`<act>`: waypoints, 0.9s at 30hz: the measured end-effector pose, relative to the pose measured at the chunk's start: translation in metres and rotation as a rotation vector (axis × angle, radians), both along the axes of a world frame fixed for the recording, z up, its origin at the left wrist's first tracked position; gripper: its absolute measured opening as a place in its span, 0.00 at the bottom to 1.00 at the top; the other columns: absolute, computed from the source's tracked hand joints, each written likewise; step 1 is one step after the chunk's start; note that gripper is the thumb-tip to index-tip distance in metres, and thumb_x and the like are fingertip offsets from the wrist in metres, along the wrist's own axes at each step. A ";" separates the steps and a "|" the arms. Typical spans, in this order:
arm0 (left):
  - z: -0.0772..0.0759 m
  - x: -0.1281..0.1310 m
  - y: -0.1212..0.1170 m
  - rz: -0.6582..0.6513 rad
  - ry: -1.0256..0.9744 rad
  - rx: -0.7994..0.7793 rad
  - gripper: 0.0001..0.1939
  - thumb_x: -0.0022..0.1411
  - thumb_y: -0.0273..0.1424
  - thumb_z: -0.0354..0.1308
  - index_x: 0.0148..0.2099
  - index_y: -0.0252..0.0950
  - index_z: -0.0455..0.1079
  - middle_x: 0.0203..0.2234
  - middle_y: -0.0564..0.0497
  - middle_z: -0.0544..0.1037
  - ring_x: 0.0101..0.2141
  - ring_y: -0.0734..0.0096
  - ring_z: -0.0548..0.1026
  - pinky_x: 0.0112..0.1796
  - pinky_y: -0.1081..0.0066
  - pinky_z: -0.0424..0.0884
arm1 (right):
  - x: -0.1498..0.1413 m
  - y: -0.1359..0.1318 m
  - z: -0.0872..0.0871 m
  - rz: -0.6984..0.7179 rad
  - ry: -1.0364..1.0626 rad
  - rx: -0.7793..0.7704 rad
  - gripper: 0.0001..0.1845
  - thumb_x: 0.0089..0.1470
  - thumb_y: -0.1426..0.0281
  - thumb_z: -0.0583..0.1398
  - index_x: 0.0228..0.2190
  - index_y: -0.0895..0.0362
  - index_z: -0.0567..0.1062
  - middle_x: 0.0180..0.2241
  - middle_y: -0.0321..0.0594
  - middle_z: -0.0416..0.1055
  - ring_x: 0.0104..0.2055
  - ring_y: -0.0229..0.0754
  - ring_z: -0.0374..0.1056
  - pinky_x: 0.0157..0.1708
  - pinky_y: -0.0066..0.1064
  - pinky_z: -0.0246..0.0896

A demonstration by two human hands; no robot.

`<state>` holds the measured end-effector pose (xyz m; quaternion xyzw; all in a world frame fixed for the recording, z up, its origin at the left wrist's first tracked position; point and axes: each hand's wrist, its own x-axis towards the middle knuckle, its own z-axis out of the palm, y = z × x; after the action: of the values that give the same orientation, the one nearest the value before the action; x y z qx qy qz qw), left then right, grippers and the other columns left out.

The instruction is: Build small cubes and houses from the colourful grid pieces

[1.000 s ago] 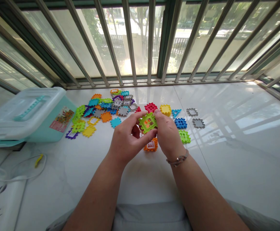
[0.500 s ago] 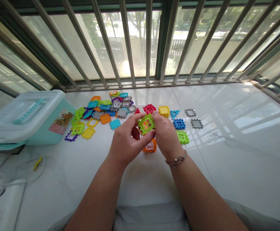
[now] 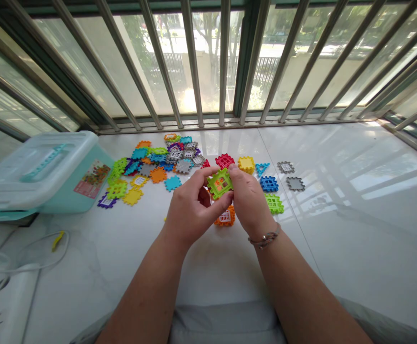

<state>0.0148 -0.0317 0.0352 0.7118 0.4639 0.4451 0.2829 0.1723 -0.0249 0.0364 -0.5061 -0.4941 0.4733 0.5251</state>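
A lime-green window-shaped building block [image 3: 219,183] is held up between both hands, with some orange showing through its openings. My left hand [image 3: 194,200] grips it from the left and below, thumb along its lower edge. From the right, my right hand [image 3: 247,198] closes on its edge, thumb at the top corner. Just beneath them on the floor is an orange block [image 3: 224,218] with a white window. Behind the hands lie a red block [image 3: 224,161] and a yellow block [image 3: 246,164]. A blue block [image 3: 268,184] and another green block [image 3: 274,204] sit to the right.
A loose pile of colourful notched pieces [image 3: 158,174] spreads at the left. Beside it stands a lidded turquoise box [image 3: 61,191]. Two grey pieces [image 3: 295,184] and a blue triangle [image 3: 262,168] lie at right. A white cable [image 3: 50,263] is at lower left; metal bars [image 3: 224,62] line the window.
The view has shifted slightly. Both hands keep hold of the green block in nearly the same position; the pieces on the floor are where they were.
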 end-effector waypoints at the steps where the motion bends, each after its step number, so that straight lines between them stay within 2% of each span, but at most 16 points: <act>1: 0.000 0.000 0.000 -0.001 0.001 -0.003 0.27 0.66 0.43 0.74 0.62 0.39 0.77 0.29 0.56 0.78 0.24 0.75 0.71 0.26 0.73 0.69 | 0.000 0.000 0.000 0.003 0.000 0.000 0.32 0.69 0.41 0.60 0.24 0.51 0.62 0.25 0.33 0.59 0.29 0.40 0.56 0.29 0.34 0.53; 10: 0.004 0.000 -0.001 0.002 0.025 -0.039 0.26 0.67 0.42 0.72 0.63 0.38 0.77 0.28 0.58 0.75 0.25 0.76 0.71 0.27 0.74 0.69 | -0.001 0.000 0.002 0.005 -0.036 -0.001 0.32 0.69 0.40 0.58 0.24 0.51 0.63 0.24 0.33 0.60 0.30 0.41 0.57 0.29 0.34 0.54; 21: 0.001 0.000 0.000 -0.023 0.028 -0.065 0.25 0.70 0.43 0.70 0.64 0.39 0.75 0.29 0.57 0.76 0.26 0.75 0.72 0.29 0.74 0.69 | -0.001 0.003 -0.003 0.025 -0.048 -0.027 0.29 0.70 0.43 0.54 0.27 0.51 0.69 0.26 0.35 0.65 0.30 0.41 0.60 0.31 0.34 0.56; 27: 0.002 0.001 -0.001 -0.027 0.044 -0.082 0.24 0.71 0.45 0.68 0.63 0.40 0.75 0.29 0.58 0.75 0.26 0.74 0.72 0.28 0.73 0.68 | -0.001 0.004 -0.003 0.010 -0.072 -0.024 0.29 0.70 0.44 0.54 0.26 0.51 0.66 0.25 0.34 0.62 0.30 0.41 0.58 0.29 0.35 0.53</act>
<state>0.0163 -0.0328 0.0376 0.7155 0.4781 0.4062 0.3075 0.1709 -0.0209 0.0335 -0.5268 -0.5093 0.4634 0.4984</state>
